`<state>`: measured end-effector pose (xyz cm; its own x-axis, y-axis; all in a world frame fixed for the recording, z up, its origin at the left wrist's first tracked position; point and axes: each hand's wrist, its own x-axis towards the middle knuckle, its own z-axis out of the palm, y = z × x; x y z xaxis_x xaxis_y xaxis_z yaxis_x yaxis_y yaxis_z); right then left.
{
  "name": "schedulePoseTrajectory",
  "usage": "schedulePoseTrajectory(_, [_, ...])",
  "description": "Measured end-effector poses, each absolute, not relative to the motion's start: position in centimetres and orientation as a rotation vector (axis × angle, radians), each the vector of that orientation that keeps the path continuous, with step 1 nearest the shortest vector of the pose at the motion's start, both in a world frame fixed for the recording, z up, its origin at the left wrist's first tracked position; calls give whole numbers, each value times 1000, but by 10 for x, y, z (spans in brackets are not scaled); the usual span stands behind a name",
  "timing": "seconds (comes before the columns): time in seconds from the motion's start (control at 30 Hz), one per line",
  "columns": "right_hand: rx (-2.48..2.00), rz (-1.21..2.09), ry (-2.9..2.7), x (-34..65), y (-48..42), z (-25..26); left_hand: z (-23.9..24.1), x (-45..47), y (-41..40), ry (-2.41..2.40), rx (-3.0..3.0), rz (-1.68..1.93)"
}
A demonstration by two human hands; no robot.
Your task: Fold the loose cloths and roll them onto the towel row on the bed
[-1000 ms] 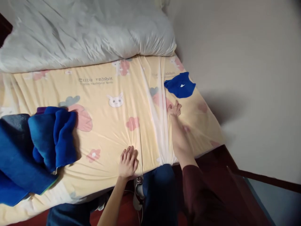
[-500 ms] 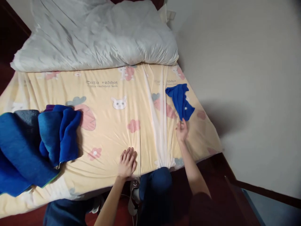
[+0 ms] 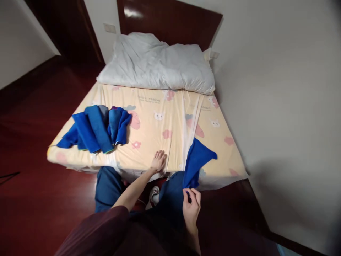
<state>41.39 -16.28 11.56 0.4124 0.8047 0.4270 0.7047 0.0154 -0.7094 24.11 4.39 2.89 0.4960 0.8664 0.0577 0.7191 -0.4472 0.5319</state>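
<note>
My right hand [image 3: 191, 208] is closed on the corner of a small blue cloth [image 3: 195, 161], which stretches from the near right edge of the bed down over my knee. Fingers spread, my left hand [image 3: 158, 161] lies flat on the yellow rabbit-print sheet [image 3: 165, 121] at the bed's near edge. A pile of several blue towels [image 3: 93, 129] lies on the left part of the bed.
A white duvet and pillow [image 3: 160, 62] are bunched at the head of the bed, against a dark headboard. A white wall runs along the bed's right side. Dark red floor surrounds the bed on the left and near sides. My blue-trousered legs press against the bed.
My right hand reached the blue cloth at the far right, took hold of it and drew it back to the near edge. The view pulled back and rose. The left hand stayed put.
</note>
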Motion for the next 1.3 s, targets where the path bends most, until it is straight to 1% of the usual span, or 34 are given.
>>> schedulePoseTrajectory(0.1, [-1686,50,-1431,405,-171,133,58,247,-4,908,2258,582])
schedulePoseTrajectory(0.17, [-1621,97,-1522,402,-173,145,75,251,-44,631,2225,685])
schedulePoseTrajectory(0.2, [-1580,152,-1566,400,-172,150,82,252,-63,567,2198,725])
schedulePoseTrajectory(0.33, [-1452,318,-1649,385,-174,175,115,236,-112,639,2045,896])
schedulePoseTrajectory(0.43, [-1383,395,-1627,362,-181,190,148,200,-122,637,1903,1041])
schedulePoseTrajectory(0.5, [-1343,505,-1596,342,-188,198,172,171,-125,601,1833,1116])
schedulePoseTrajectory(0.57, [-1307,651,-1585,320,-194,204,190,143,-130,562,1817,1153])
schedulePoseTrajectory(0.63, [-1264,809,-1605,300,-198,211,197,121,-139,517,1855,1111])
schedulePoseTrajectory(0.7, [-1216,956,-1637,285,-201,220,192,103,-150,509,1904,1010])
schedulePoseTrajectory(0.77, [-1169,1081,-1662,279,-201,227,177,87,-163,598,1926,939])
schedulePoseTrajectory(0.87, [-1066,1222,-1624,286,-201,233,143,64,-179,877,1942,894])
schedulePoseTrajectory(0.93, [-994,1258,-1546,301,-199,232,119,47,-185,1058,1978,819])
schedulePoseTrajectory(1.03, [-968,1207,-1433,334,-195,227,92,19,-188,1263,2055,683])
schedulePoseTrajectory(1.1, [-1051,1125,-1388,363,-192,223,83,0,-187,1414,2072,652])
schedulePoseTrajectory(1.2, [-1253,948,-1328,408,-189,222,84,-24,-181,1632,2036,714])
schedulePoseTrajectory(1.3, [-1449,777,-1353,440,-192,224,100,-39,-172,1747,1992,861])
